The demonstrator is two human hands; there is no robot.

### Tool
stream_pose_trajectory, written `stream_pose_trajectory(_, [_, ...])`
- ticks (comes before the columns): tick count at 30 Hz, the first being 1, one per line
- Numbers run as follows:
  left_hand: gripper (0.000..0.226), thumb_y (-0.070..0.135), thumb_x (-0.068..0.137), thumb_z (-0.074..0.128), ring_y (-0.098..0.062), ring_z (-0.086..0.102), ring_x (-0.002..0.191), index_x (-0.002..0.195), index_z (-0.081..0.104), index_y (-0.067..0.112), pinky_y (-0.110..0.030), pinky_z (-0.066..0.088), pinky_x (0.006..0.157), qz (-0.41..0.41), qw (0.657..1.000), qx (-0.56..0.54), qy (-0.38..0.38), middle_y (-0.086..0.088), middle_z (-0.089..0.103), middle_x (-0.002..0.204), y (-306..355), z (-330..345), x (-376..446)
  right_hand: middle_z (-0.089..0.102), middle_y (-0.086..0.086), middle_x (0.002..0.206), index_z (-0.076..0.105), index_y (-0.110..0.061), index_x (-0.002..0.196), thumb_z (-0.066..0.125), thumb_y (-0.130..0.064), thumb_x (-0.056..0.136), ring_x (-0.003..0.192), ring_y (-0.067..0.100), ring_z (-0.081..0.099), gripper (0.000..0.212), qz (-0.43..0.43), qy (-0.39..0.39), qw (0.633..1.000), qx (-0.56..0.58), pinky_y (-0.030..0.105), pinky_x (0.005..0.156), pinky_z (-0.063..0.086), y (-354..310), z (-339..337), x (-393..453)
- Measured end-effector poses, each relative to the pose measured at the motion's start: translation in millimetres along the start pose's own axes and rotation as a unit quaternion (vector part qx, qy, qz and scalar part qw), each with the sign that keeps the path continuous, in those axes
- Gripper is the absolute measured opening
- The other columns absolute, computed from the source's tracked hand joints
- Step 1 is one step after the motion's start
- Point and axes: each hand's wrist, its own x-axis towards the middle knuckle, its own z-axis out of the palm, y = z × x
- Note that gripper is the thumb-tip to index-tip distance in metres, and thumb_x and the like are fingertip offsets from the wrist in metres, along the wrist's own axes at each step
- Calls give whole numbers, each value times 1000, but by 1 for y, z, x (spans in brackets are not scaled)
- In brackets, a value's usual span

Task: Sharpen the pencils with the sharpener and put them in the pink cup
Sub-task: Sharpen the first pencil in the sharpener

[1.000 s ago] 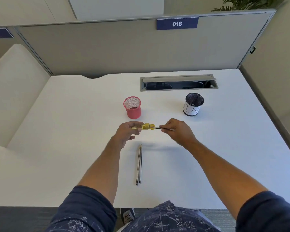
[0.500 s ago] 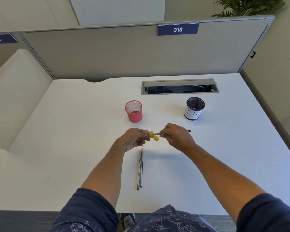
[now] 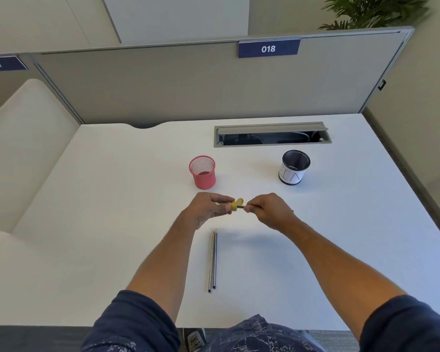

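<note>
My left hand grips a small yellow sharpener above the middle of the white desk. My right hand pinches a dark pencil whose tip sits inside the sharpener; most of the pencil is hidden by my fingers. Two more pencils lie side by side on the desk below my hands, tips pointing away from me. The pink mesh cup stands upright just beyond my left hand, with nothing visible inside it.
A black mesh cup with a white paper label stands to the right of the pink cup. An open grey cable tray is set into the desk behind both cups. A grey partition closes the desk's far side.
My hands have moved closer together, with the pencil pushed further into the sharpener. The pencil's far end, visible past my right hand before, is now almost hidden. The camera view shifted slightly.
</note>
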Motion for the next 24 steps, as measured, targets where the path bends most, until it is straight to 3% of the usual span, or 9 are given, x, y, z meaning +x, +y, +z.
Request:
stream_pose_trajectory(4, [31, -13, 77, 78, -30, 73, 85, 100, 80, 8, -32, 60, 84, -1, 1000, 19, -1, -22, 77, 99, -2, 0, -2, 53, -14, 43, 79, -23, 74, 75, -28, 88, 43, 6, 39, 16, 66, -55, 992, 90, 23, 49, 34, -3, -9, 8])
stream_pose_trajectory(9, [32, -10, 75, 81, -26, 74, 83, 99, 81, 10, -29, 60, 81, 9, 999, 36, -1, -23, 77, 100, -4, 3, -4, 54, -4, 48, 80, -15, 71, 77, -24, 87, 47, 11, 42, 19, 93, -136, 970, 180, 24, 52, 37, -2, -21, 13])
stream_pose_trajectory(13, [31, -8, 74, 83, -24, 74, 87, 99, 82, 11, -27, 59, 80, 17, 999, 32, 16, -21, 78, 101, -1, 3, -4, 59, -1, 51, 81, -16, 78, 74, -28, 90, 47, 10, 45, 19, 80, -139, 968, 193, 21, 51, 37, -1, -19, 13])
stream_pose_trajectory(18, [22, -4, 84, 77, -28, 74, 82, 104, 78, 2, -29, 60, 80, 6, 1000, -14, 4, -18, 77, 94, 0, -3, -5, 69, -1, 64, 68, -25, 88, 81, -33, 82, 55, 7, 61, 16, 33, -77, 991, 107, 26, 53, 46, -5, -8, 12])
stream_pose_trajectory(20, [21, 1, 89, 74, -27, 75, 81, 109, 75, -3, -29, 61, 77, -14, 999, -34, 1, -19, 77, 96, -1, -4, -5, 69, -2, 73, 69, -21, 91, 73, -34, 89, 64, 14, 61, 14, -39, -32, 999, -7, 31, 57, 48, -5, -4, 9])
stream_pose_trajectory(22, [22, 9, 93, 71, -25, 76, 79, 110, 72, -6, -27, 61, 73, -40, 998, -44, -1, -20, 76, 92, -2, -5, -5, 68, 1, 77, 71, -15, 90, 68, -28, 95, 68, 23, 60, 15, -161, 63, 974, -150, 34, 56, 47, -6, 2, 5])
stream_pose_trajectory(24, [23, 14, 95, 69, -23, 75, 75, 106, 72, -6, -26, 61, 69, -52, 997, -55, 0, -21, 75, 88, -3, -5, -5, 63, 5, 68, 72, -10, 82, 76, -15, 88, 59, 29, 59, 9, -244, 145, 937, -203, 34, 45, 46, -5, 7, 2])
